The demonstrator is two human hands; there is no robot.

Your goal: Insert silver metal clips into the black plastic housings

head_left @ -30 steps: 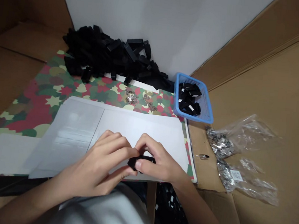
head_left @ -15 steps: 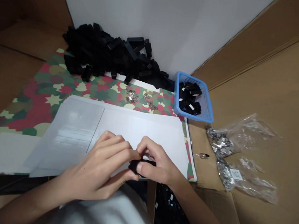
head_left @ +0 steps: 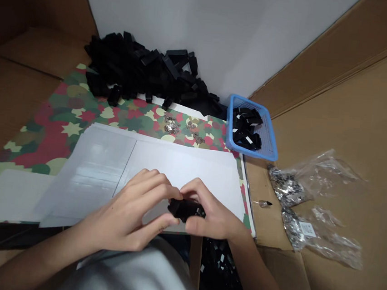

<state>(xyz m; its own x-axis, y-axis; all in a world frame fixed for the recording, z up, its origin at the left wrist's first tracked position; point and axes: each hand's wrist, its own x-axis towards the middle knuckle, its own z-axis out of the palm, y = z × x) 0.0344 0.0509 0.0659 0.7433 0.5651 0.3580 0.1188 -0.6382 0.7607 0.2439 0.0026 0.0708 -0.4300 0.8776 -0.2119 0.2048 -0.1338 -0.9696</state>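
We record a work area lined with corrugated brown cardboard, meeting a white wall at the top of the frame. Across the left and centre lies a camouflage-printed sheet, partly covered by smooth white paper sheets. At upper centre sits a heap of matte black rectangular plastic pieces, touching the sheet's far edge. To its right, a blue plastic mesh basket holds black pieces with white tabs. Two clear plastic bags of small metal parts lie on the cardboard at right. Small metal clips are scattered on the camouflage print at upper centre.

At lower centre, both forearms reach in from the bottom edge and the hands meet over the white paper. The left hand is turned inward, its fingers curled together over the near end of a black block. The right hand cups the other end, its fingers closed on the block from above and its thumb below. We find the block clamped between both hands, held just above the paper.
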